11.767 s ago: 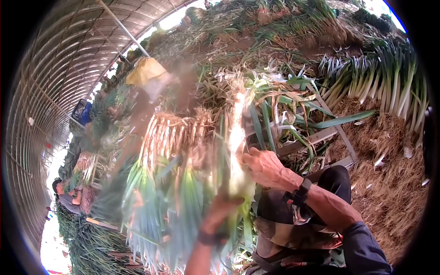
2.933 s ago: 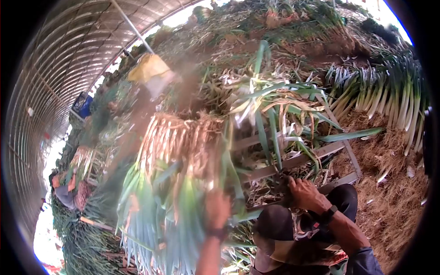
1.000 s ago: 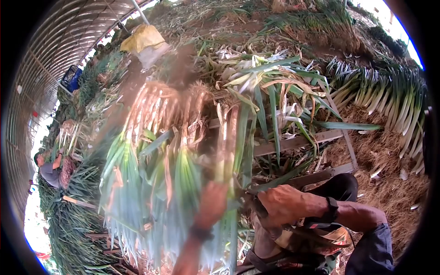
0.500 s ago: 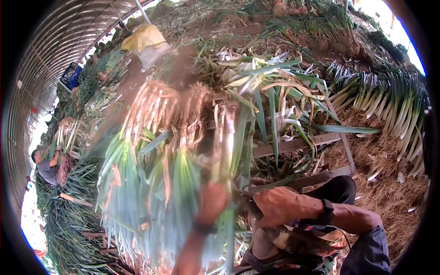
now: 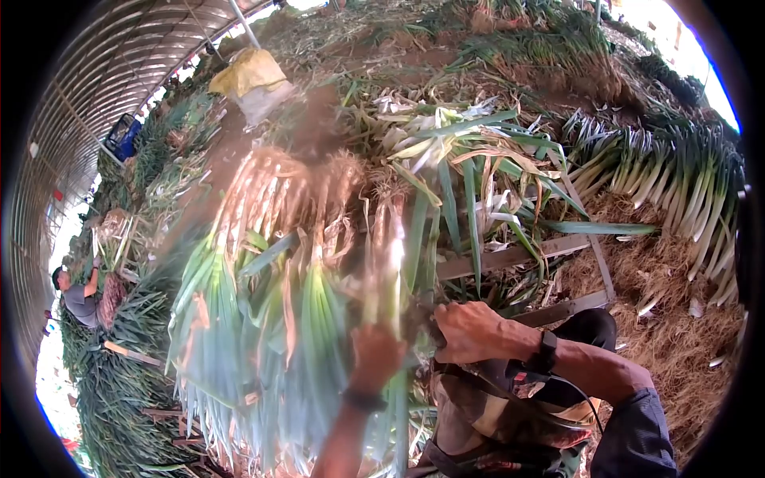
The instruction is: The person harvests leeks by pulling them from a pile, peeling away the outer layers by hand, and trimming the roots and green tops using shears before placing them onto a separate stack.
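My left hand, slightly blurred, is closed round a leek whose roots point away from me. Close to its right, my right hand is curled shut with a dark object at its fingertips, too unclear to name. Left of the held leek lie several unpeeled leeks with brown roots at the top and green leaves hanging toward me. Torn leaves are heaped beyond and to the right of the held leek.
A wooden frame stands to the right, above loose roots and peelings. Cleaned leeks lie in a row at the far right. A yellow and white sack is at the back left. Another person works at the left.
My right hand has moved slightly up and left, its wrist turning. My left hand has shifted a little down, still on the leek. The person at the left has moved slightly.
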`<state>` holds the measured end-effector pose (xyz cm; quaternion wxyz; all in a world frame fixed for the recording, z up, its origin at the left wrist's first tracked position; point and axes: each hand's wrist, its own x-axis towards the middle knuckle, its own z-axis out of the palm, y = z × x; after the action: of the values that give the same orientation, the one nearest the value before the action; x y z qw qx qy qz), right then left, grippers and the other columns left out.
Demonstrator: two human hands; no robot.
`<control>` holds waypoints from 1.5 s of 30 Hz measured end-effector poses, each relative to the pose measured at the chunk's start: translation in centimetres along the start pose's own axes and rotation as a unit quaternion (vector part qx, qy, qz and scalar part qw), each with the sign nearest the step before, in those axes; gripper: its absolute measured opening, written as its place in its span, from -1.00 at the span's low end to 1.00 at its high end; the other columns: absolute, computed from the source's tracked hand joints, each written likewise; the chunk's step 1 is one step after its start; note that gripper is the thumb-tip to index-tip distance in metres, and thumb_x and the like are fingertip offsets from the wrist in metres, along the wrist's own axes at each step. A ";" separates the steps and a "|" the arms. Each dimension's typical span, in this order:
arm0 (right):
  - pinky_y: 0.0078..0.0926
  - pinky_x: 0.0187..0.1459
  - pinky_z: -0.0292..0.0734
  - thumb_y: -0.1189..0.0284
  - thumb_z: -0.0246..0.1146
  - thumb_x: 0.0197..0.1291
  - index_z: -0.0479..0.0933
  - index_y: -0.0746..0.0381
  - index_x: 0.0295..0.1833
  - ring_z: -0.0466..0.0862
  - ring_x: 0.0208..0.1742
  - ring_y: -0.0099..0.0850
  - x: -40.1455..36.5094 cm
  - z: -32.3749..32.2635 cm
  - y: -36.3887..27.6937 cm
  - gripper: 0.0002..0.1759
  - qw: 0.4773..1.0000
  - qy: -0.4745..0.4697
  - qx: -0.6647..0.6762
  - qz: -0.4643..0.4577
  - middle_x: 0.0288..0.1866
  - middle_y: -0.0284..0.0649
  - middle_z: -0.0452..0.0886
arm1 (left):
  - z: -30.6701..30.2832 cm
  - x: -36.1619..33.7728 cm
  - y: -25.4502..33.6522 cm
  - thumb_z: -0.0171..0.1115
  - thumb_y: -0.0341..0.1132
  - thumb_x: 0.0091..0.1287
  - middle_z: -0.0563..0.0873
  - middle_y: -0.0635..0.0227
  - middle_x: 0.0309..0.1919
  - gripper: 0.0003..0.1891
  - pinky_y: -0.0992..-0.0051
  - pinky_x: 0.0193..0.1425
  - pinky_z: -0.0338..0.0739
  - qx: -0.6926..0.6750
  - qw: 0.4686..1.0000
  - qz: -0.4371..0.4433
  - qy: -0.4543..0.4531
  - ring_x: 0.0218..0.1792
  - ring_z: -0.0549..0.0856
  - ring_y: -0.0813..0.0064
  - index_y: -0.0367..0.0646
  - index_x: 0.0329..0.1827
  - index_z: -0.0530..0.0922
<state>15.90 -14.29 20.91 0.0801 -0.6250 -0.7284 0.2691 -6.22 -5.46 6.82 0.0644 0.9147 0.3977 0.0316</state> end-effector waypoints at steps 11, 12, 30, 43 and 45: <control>-0.05 -0.43 0.64 0.25 0.34 -0.02 0.47 0.38 0.09 0.70 -0.47 0.00 5.7 0.8 4.6 -0.41 0.997 0.078 -0.007 0.007 -0.48 0.05 0.63 | 0.8 3.5 0.6 0.41 -0.08 0.17 0.73 -0.11 -0.11 -0.54 -0.04 0.28 0.36 0.019 0.996 -0.071 -0.058 0.08 0.63 -0.05 -0.30 -0.07 0.60; -0.07 -0.44 0.63 0.26 0.33 -0.03 0.46 0.37 0.12 0.69 -0.49 -0.03 6.1 0.9 5.1 -0.40 0.997 0.074 -0.021 0.016 -0.49 0.03 0.63 | 1.2 3.5 0.6 0.41 -0.09 0.17 0.72 -0.14 -0.13 -0.54 -0.05 0.28 0.36 0.010 0.996 -0.083 -0.040 0.06 0.63 -0.08 -0.31 -0.07 0.60; -0.11 -0.34 0.63 0.18 0.44 -0.03 0.49 0.37 0.05 0.67 -0.48 -0.09 1.5 -4.9 4.9 -0.39 0.994 0.032 0.085 0.058 -0.48 -0.10 0.60 | -0.9 3.4 3.3 0.37 -0.19 0.08 0.75 -0.12 -0.22 -0.44 -0.02 0.07 0.53 -0.060 0.988 -0.145 0.002 -0.14 0.74 -0.12 -0.22 0.16 0.54; -0.04 -0.22 0.57 -0.04 0.44 0.04 0.47 0.35 -0.03 0.70 -0.27 0.04 -10.2 -4.7 5.4 -0.32 0.994 -0.021 0.050 0.092 -0.32 0.06 0.65 | 3.7 3.8 5.8 0.38 -0.24 0.17 0.73 -0.03 -0.19 -0.29 0.08 -0.07 0.68 -0.253 0.965 -0.067 0.023 -0.19 0.77 -0.08 -0.29 0.36 0.31; -0.03 -0.22 0.57 -0.05 0.44 0.05 0.49 0.35 -0.06 0.70 -0.27 0.05 -10.3 -4.7 5.2 -0.33 0.995 -0.020 0.052 0.077 -0.32 0.06 0.65 | 4.0 4.4 6.3 0.43 -0.23 0.16 0.74 -0.11 -0.08 -0.29 -0.05 0.01 0.65 -0.264 0.958 -0.106 0.011 -0.10 0.76 -0.17 -0.17 0.37 0.31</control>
<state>24.65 -22.38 24.60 0.0773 -0.6688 -0.6646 0.3242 1.76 -6.87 3.83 0.3025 0.8172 0.4706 0.1388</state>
